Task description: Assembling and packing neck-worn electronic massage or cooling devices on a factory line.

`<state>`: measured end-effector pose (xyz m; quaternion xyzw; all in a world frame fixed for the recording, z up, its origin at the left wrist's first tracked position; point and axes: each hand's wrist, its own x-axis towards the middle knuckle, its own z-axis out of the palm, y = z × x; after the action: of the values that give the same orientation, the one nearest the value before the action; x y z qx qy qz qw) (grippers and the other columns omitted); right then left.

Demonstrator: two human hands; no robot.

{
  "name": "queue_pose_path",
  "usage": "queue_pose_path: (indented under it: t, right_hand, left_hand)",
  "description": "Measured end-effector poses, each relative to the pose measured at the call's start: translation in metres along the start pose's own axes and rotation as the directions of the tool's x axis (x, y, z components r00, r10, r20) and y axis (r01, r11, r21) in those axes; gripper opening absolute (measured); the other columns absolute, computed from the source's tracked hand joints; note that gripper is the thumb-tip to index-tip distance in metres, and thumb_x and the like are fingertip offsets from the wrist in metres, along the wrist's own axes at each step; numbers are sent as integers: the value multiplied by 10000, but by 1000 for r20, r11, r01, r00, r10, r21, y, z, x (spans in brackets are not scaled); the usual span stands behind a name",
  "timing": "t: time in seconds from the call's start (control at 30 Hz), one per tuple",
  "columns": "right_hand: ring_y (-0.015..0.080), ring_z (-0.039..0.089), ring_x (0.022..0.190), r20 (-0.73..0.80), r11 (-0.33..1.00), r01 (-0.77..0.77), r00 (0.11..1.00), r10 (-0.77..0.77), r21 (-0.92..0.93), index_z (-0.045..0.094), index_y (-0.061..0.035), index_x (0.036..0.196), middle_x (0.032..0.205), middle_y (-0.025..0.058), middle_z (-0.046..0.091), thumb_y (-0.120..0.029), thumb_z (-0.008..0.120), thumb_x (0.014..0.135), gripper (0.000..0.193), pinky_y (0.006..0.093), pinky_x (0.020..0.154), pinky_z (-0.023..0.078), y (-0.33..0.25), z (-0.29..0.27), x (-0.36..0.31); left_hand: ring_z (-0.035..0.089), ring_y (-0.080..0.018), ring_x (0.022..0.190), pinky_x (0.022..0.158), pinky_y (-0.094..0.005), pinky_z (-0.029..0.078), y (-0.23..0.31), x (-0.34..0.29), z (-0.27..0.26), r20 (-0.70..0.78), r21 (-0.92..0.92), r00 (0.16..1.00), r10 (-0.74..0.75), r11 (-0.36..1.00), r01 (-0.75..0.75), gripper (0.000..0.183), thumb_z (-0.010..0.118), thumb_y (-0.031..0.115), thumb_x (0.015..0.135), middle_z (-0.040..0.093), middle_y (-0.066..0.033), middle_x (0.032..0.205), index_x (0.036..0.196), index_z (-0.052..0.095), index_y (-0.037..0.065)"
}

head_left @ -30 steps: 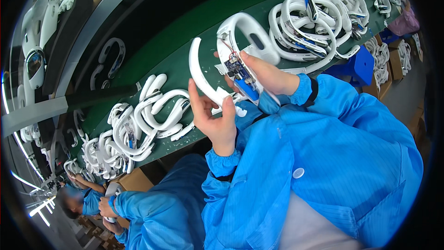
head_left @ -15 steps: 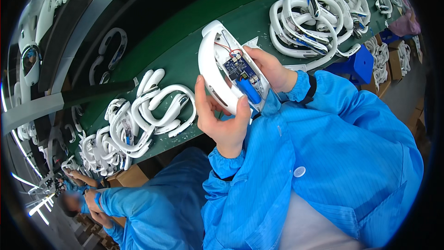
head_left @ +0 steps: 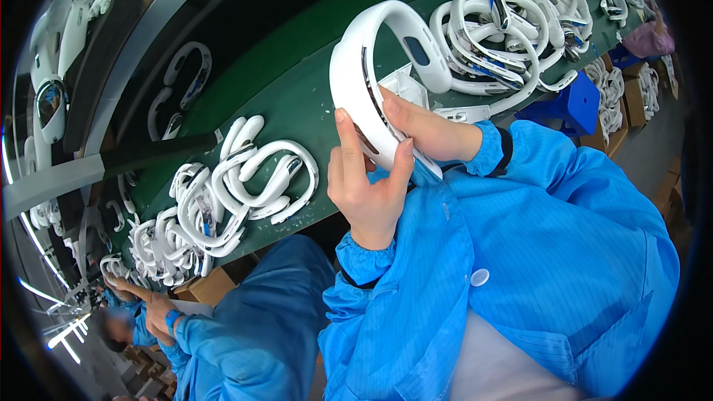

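One curved band, smooth, white, in both hands

No text, label, brand, number or sign can be read: none on the white curved band in the fingers, on the left pile or right pile along the counter, or on the blue jacket.

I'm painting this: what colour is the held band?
The band is mostly white, clearest in the head view.

Left fingers and right fingers hold a curved device (white, dark-slotted).
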<state>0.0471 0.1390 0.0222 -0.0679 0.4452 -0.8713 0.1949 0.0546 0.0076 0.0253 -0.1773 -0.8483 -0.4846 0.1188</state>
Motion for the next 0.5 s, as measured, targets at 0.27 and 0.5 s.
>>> queue_pose_path:
  t: [0.27, 0.5]
  right_hand:
    - [194, 359, 1209, -36, 967, 55, 997, -66, -247, 106, -74, 1418, 1319, 107, 361, -442, 249, 962, 604, 320, 1014, 299, 10, -2, -3]
    - [229, 330, 1236, -41, 943, 109, 991, -128, -314, 122, -13, 1394, 1326, 160, 334, -406, 258, 967, 596, 322, 1031, 263, 20, 2, -5]
  left_hand:
    - [530, -198, 638, 552, -300, 424, -1, 0, 2, 60, 151, 998, 7, 988, -16, 513, 484, 264, 905, 550, -124, 774, 1282, 400, -74]
    - [488, -260, 767, 741, -355, 398, -6, 13, 3, 7, 353, 991, 133, 927, -127, 470, 300, 319, 962, 478, -129, 884, 1307, 424, 24]
